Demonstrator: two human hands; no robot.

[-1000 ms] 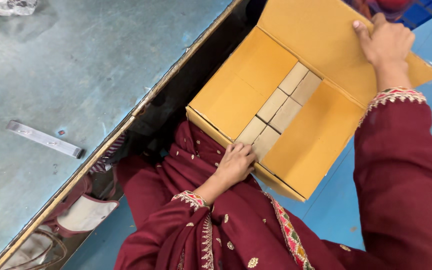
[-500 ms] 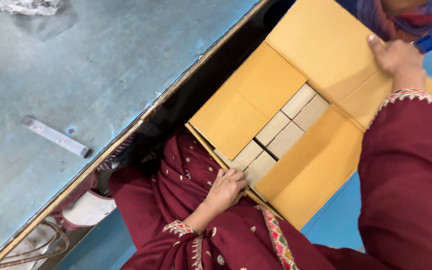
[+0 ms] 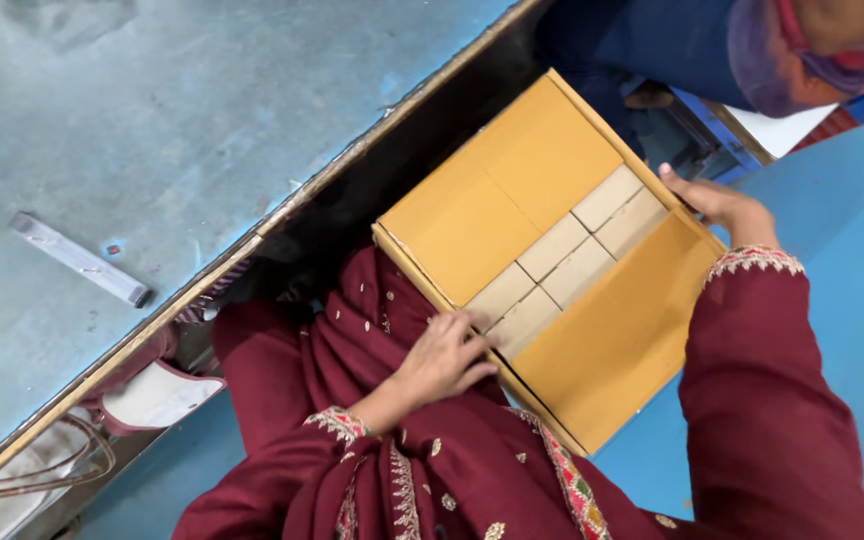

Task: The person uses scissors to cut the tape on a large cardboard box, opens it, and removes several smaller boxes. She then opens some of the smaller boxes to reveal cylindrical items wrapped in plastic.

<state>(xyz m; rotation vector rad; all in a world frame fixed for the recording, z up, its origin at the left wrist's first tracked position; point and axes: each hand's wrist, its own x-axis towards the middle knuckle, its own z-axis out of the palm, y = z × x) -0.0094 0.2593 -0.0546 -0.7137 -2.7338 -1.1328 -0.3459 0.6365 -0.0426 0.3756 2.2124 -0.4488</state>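
Cardboard box [image 3: 552,260] between both hands

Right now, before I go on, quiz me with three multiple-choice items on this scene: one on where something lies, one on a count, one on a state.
1. Where does the grey flat metal bar lie?
A. Inside the carton
B. On the blue-green worktable, left of the carton
C. Under the right hand

2. How many rows of pale beige packets show in the gap between the flaps?
A. Two
B. One
C. Five

3. What state is the yellow-brown cardboard carton in?
A. Taped shut
C. Crushed flat
B. Flaps partly folded over, packets showing between them

Answers: 1 B, the bar rests on the table, apart from the carton. 2 A, two side-by-side rows run along the gap. 3 B, the left hand rests at the near edge and the right hand at the far edge, with the flaps not meeting.
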